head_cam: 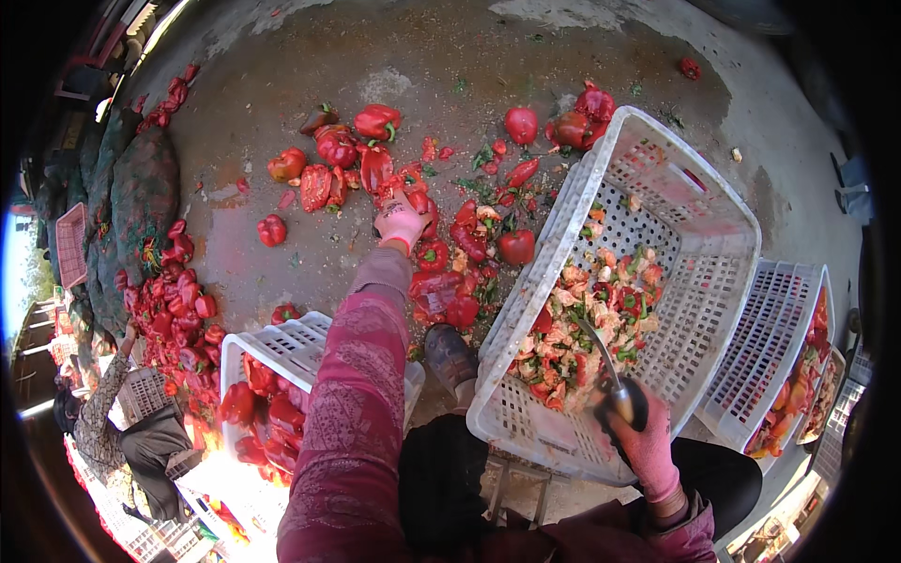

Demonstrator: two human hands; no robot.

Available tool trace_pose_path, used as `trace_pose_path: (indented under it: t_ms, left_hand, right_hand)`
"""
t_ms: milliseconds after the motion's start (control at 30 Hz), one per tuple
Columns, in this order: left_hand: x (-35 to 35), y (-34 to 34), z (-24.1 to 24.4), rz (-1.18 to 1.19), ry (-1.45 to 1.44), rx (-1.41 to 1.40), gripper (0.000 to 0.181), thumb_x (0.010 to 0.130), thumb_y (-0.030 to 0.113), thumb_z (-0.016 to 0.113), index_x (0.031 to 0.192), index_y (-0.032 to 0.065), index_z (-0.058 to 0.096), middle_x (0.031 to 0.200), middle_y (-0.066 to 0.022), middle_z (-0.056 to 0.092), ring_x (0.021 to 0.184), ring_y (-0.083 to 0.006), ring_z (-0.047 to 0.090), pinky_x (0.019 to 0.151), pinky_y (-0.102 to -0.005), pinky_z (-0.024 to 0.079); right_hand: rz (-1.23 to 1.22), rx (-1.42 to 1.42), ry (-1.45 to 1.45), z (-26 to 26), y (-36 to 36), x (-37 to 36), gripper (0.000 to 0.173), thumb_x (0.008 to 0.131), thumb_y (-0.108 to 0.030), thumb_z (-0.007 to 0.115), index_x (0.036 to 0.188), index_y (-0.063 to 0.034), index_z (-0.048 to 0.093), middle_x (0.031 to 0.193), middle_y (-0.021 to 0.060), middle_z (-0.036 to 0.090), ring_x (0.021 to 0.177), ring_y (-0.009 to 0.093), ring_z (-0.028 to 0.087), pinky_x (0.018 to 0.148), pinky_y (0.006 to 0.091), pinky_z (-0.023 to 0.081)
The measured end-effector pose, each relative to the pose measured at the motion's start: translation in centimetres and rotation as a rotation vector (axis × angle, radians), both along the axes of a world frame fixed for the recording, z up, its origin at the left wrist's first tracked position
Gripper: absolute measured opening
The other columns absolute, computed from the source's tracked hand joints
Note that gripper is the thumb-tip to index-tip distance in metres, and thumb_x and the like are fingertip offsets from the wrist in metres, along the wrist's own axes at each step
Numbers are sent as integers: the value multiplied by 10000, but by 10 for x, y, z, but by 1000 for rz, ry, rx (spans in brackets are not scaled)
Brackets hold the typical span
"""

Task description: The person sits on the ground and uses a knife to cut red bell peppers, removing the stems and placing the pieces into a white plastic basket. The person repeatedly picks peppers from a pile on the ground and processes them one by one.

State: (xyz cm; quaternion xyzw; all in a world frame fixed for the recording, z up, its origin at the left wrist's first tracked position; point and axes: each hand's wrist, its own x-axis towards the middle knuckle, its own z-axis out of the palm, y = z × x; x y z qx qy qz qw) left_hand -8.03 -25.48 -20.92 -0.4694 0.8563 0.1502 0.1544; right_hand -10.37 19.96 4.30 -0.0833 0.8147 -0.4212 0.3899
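Observation:
My left hand (402,219), in a pink glove, reaches down to the floor among red bell peppers (338,146) and broken pepper pieces. Its fingers are partly hidden, so I cannot tell whether they hold one. My gloved right hand (644,429) grips a curved metal tool (607,359) by its handle; the tool's tip points into a white plastic crate (711,281) tilted beside my leg. Pepper cores (598,302) with green stems and pale seeds lie in that crate. Whole and split red peppers (436,288) lie on the floor between my left hand and the crate.
A second white crate (278,338) with red peppers stands at left. More crates (764,352) with pepper pieces are at right. A large heap of red peppers (176,317) and filled net sacks (144,190) lie at far left, near another person (116,429). My shoe (450,355) is beside the core crate.

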Motion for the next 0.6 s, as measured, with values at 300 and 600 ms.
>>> trace_pose_path:
  t_ms: [300,600]
  left_hand:
    - [25,-2,-15,97,85,-36,852,791,515,732,1379,-30,444,1222,-242,655,1143,-379,638,976,-441,493]
    - [36,-11,-24,116,171,104,874,739,508,774,1338,-55,477,1205,-265,656,1110,-389,648,940,-428,503]
  right_hand:
    - [-64,-61,-105,2,-7,1,265,822,6,678,1085,11,648,815,58,637,745,107,553,719,281,493]
    - [-106,-68,-83,-10,-3,10,215,831,-27,710,1035,9,655,780,63,608,735,116,527,698,294,478]
